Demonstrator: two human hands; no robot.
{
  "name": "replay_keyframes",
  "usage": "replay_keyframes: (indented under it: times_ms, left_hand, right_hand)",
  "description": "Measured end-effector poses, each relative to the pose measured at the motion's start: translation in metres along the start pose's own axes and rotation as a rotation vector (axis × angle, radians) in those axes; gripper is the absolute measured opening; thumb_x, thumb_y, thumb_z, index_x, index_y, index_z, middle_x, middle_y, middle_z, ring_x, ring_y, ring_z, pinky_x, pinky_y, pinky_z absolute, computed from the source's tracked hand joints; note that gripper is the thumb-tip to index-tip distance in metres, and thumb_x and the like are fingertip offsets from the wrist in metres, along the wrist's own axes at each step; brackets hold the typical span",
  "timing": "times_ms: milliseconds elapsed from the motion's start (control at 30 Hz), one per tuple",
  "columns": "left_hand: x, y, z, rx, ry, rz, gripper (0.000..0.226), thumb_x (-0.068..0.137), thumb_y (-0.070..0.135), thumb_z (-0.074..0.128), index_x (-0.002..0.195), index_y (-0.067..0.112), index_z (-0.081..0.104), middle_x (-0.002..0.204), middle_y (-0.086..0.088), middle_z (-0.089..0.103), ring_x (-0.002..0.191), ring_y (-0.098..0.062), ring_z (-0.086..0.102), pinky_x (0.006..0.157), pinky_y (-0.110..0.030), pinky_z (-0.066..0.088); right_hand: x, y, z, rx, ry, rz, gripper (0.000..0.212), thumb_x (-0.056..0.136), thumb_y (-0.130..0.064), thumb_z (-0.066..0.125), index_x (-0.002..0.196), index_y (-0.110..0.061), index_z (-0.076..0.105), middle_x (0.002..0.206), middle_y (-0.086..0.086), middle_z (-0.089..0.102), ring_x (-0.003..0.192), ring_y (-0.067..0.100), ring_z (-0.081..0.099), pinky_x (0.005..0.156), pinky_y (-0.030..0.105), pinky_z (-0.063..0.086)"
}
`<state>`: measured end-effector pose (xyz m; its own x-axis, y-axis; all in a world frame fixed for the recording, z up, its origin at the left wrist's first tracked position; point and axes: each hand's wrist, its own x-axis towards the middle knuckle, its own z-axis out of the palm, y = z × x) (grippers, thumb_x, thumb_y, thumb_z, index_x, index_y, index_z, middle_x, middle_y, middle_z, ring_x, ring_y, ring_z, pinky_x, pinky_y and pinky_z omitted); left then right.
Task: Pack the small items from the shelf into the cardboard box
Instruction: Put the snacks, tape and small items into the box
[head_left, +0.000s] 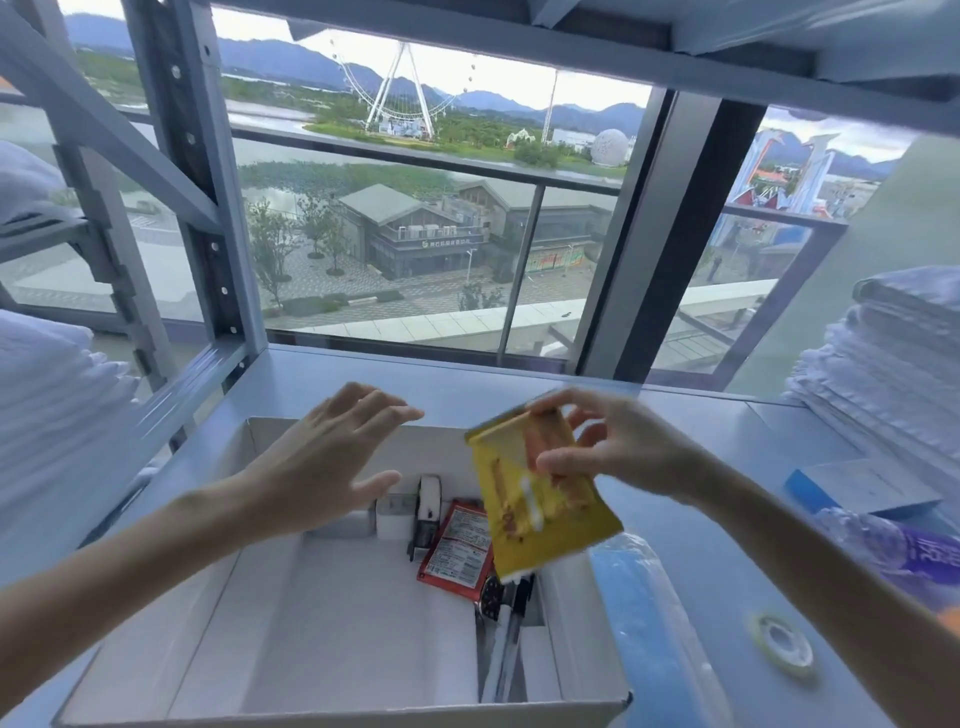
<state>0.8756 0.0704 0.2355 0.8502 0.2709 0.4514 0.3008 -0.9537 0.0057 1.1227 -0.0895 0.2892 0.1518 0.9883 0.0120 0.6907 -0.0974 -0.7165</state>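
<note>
With the left hand (332, 457) spread flat and empty over the open white cardboard box (156, 639), the right hand (618, 447), pinching a crinkly yellow snack packet (540, 493) above the box's right side, should lower it flat before letting go.

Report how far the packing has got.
Done: a red packet and a watch lie in the cardboard box. In hand: the right hand holds a yellow packet over it; the left hand hovers open. Left: a tape roll and a bottle on the shelf.
</note>
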Motion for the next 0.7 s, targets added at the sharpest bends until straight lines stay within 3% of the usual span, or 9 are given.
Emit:
replay_keyframes:
  times_ms: [67,133,233,333,400,500,600,700]
  left_hand:
    - [-0.011,0.006,-0.007,-0.121,-0.001,-0.03,0.042,0.077,0.025,0.073,0.116,0.015,0.061,0.112,0.002,0.061,0.107,-0.015,0.051,0.095,-0.019,0.037]
    - [-0.021,0.011,-0.006,-0.232,-0.098,-0.043,0.029,0.084,0.023,0.065,0.112,0.018,0.061,0.111,0.006,0.059,0.106,-0.01,0.049,0.094,-0.018,0.036]
    - [-0.03,0.016,0.003,-0.167,-0.418,-0.01,0.028,0.09,0.028,0.053,0.117,0.022,0.052,0.115,0.006,0.053,0.109,-0.012,0.047,0.094,-0.027,0.04]
    - [-0.034,0.022,0.014,-0.041,-0.729,0.01,0.039,0.09,0.028,0.048,0.128,0.021,0.042,0.126,0.0,0.049,0.118,-0.019,0.044,0.096,-0.035,0.041]
    - [-0.035,0.025,0.019,-0.036,-0.831,0.009,0.044,0.09,0.026,0.047,0.133,0.02,0.037,0.131,-0.002,0.047,0.121,-0.021,0.043,0.098,-0.039,0.041]
    - [-0.033,0.028,0.024,-0.041,-0.924,0.016,0.05,0.09,0.023,0.049,0.137,0.016,0.033,0.131,-0.008,0.047,0.119,-0.025,0.043,0.097,-0.041,0.041]
    - [-0.03,0.031,0.027,-0.067,-0.996,0.035,0.052,0.088,0.015,0.049,0.137,0.012,0.031,0.13,-0.013,0.046,0.118,-0.027,0.043,0.094,-0.039,0.041]
    - [-0.027,0.033,0.03,-0.113,-1.028,0.067,0.055,0.087,0.01,0.05,0.138,0.01,0.03,0.135,-0.013,0.042,0.122,-0.028,0.04,0.099,-0.04,0.039]
  right_hand:
    - [0.0,-0.005,0.028,-0.134,-0.11,0.003,0.039,0.075,-0.031,0.075,0.111,-0.031,0.059,0.088,-0.012,0.059,0.068,-0.008,0.061,0.052,0.01,0.049]
    - [0.005,-0.008,0.051,-0.317,-0.139,0.007,0.037,0.078,-0.033,0.072,0.112,-0.028,0.06,0.089,-0.015,0.061,0.073,0.0,0.062,0.059,0.013,0.053]
    - [0.017,-0.011,0.074,-0.698,-0.09,0.064,0.03,0.082,-0.028,0.067,0.109,-0.019,0.059,0.103,0.003,0.062,0.089,0.02,0.062,0.075,0.031,0.054]
    - [0.022,-0.01,0.089,-1.018,-0.07,0.146,0.019,0.086,-0.009,0.059,0.104,-0.01,0.059,0.106,0.011,0.054,0.091,0.03,0.061,0.065,0.034,0.044]
    - [0.019,-0.01,0.091,-1.092,-0.087,0.118,0.02,0.088,-0.005,0.054,0.107,-0.009,0.06,0.109,0.01,0.05,0.094,0.028,0.058,0.066,0.032,0.046]
    - [0.007,-0.011,0.086,-1.008,-0.207,-0.051,0.025,0.088,-0.027,0.059,0.108,-0.013,0.063,0.111,0.005,0.051,0.1,0.023,0.053,0.079,0.037,0.052]
    - [-0.006,-0.014,0.089,-0.953,-0.381,-0.101,0.041,0.08,-0.049,0.063,0.109,-0.019,0.062,0.107,0.0,0.058,0.097,0.02,0.055,0.077,0.039,0.052]
    - [-0.008,-0.011,0.095,-1.074,-0.396,-0.133,0.051,0.077,-0.055,0.064,0.113,-0.02,0.058,0.105,0.0,0.061,0.096,0.022,0.057,0.077,0.038,0.051]
